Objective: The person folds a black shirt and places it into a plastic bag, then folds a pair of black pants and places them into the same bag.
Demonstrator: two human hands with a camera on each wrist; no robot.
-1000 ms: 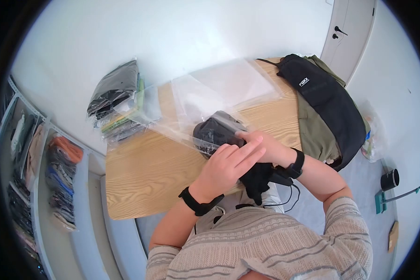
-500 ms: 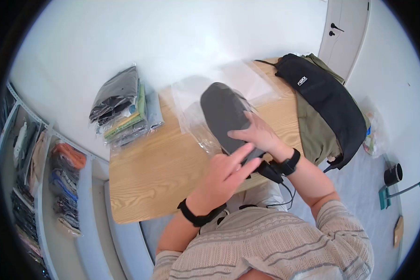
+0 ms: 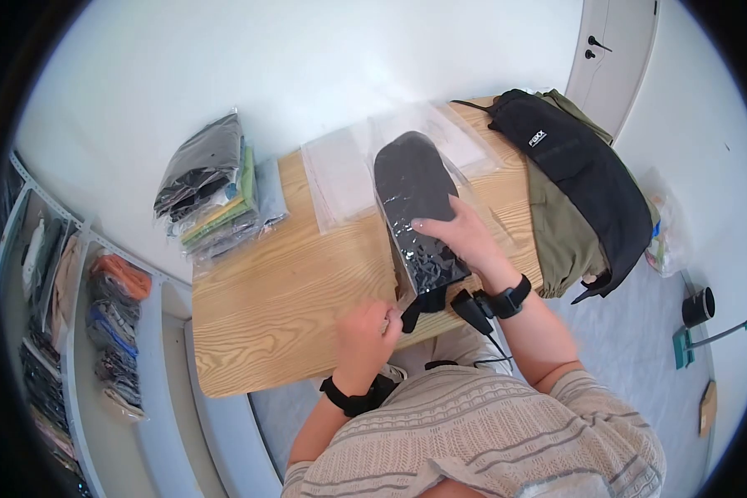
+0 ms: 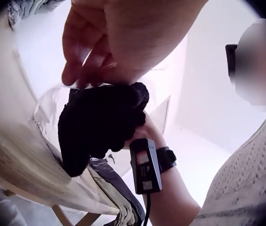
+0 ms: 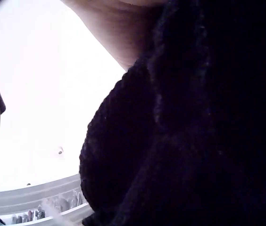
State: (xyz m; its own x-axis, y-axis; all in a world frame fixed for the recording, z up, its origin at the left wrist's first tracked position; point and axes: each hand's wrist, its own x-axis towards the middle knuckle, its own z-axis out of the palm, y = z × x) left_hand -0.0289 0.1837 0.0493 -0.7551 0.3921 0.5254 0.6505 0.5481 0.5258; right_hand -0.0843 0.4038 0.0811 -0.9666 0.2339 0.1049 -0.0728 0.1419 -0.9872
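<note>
A folded dark fabric bundle (image 3: 419, 187), long and rounded at its far end, lies partly inside a clear plastic bag (image 3: 440, 274). My right hand (image 3: 473, 241) grips it from the right, thumb across its face, the other fingers partly out of sight. Soft black fabric (image 4: 100, 122) hangs out at the near end and fills much of the right wrist view. By that near end, my left hand (image 3: 368, 336) has its fingers curled. In the left wrist view its fingertips pinch the bag's edge just above the black fabric.
Flat clear bags (image 3: 340, 183) lie at the back of the wooden table (image 3: 266, 324). Packaged garments (image 3: 216, 183) are stacked at left; a black and olive garment (image 3: 573, 183) drapes over the right end. Shelves (image 3: 100, 324) of bagged clothes stand at far left.
The bundle has turned to show its long face and now has shiny plastic over its near part. My left hand has moved off its face, toward me and left; the right keeps its grip.
</note>
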